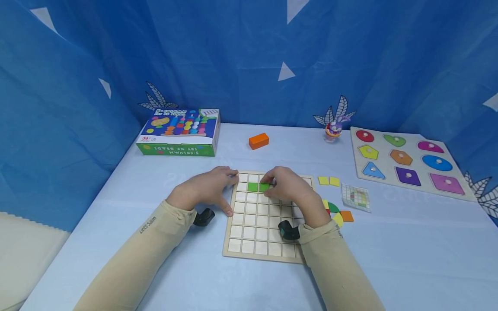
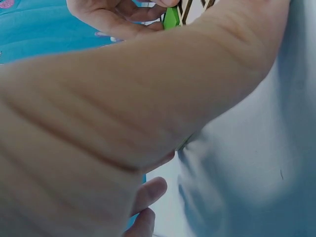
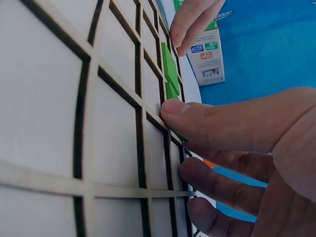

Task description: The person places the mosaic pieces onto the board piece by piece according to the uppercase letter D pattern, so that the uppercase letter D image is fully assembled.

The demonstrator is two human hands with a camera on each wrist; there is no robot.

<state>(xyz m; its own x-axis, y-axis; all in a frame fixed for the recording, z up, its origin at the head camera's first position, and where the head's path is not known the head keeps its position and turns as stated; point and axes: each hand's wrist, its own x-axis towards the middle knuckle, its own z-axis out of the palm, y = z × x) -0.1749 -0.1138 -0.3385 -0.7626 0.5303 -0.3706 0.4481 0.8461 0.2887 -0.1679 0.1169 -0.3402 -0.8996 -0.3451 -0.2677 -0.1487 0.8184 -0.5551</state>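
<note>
A wooden grid board (image 1: 249,232) with white square cells lies flat in front of me. My left hand (image 1: 208,188) rests along its left edge, thumb low and fingers at the upper left corner. One green square tile (image 1: 252,187) sits in the second row from the top, tilted in the right wrist view. Just right of it, my right hand (image 1: 288,185) pinches another green square tile (image 3: 171,92) between thumb and fingers, over the neighbouring cell. In the left wrist view the left forearm covers most of the picture.
Two yellow squares (image 1: 328,181), a pattern card (image 1: 356,198) and several coloured pieces (image 1: 346,216) lie right of the board. Behind stand a bead-set box (image 1: 179,132), an orange block (image 1: 258,141) and a purple rabbit figurine (image 1: 333,128). A shape puzzle (image 1: 408,164) lies far right.
</note>
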